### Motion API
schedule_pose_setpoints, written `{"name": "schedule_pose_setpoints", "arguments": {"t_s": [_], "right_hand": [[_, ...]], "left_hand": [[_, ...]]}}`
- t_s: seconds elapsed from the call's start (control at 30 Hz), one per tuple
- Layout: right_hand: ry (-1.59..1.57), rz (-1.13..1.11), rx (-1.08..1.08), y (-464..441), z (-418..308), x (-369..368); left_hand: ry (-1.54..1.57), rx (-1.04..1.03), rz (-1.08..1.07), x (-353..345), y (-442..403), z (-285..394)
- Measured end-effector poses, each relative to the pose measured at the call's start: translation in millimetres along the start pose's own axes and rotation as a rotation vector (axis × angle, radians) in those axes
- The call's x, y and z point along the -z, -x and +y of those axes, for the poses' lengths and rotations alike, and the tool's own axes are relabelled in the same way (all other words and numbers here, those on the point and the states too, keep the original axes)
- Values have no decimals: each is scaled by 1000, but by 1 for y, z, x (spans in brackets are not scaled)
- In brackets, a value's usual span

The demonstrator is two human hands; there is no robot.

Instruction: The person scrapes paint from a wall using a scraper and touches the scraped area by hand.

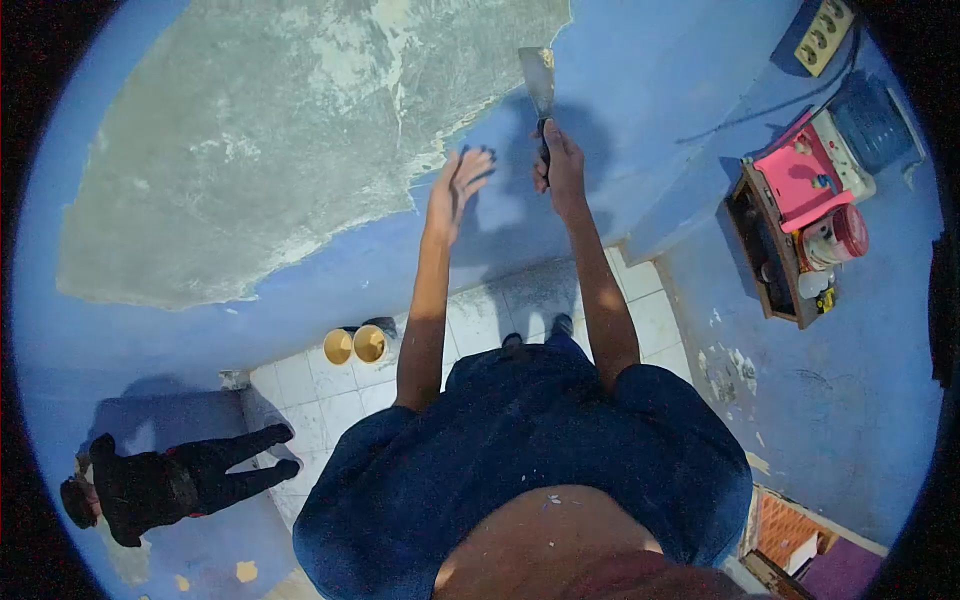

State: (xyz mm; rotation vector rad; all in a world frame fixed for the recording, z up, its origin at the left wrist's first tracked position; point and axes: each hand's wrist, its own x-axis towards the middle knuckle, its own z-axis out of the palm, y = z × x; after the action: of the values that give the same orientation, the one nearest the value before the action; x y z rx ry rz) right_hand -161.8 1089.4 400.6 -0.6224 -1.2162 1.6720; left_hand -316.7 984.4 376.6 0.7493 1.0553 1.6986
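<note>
No text or numbers can be read.

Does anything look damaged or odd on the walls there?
Yes: the blue painted wall has a large grey patch with ragged edges, up and left of the open left hand, breaking the even paint. Pale chipped spots also mar the blue side wall below the brown wooden shelf.
</note>
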Motion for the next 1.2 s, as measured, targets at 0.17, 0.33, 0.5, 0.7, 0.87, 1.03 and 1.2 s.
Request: {"name": "schedule_pose_setpoints", "arguments": {"t_s": [0.17, 0.33, 0.5, 0.7, 0.87, 1.03, 1.2], "right_hand": [[-69, -88, -114, -5, -7, 4], [-75, -95, -251, -11, -2, 16], [-120, -155, -295, -11, -8, 14], [-175, -312, -226, -13, 1, 18], [-289, -262, -352, -11, 1, 15], [-395, -222, -372, -10, 9, 2], [-358, -256, -234, -10, 25, -1]], "left_hand": [[-7, 10, -109, -75, -50, 39], [-67, -41, -92, -117, -85, 29], [-114, -61, 65, -140, -89, 36], [-236, -168, 149, -142, -95, 30], [-355, -156, 217, -154, -91, 43], [-406, -122, 237, -152, -92, 50], [-395, -137, 263, -148, -93, 47]]}}
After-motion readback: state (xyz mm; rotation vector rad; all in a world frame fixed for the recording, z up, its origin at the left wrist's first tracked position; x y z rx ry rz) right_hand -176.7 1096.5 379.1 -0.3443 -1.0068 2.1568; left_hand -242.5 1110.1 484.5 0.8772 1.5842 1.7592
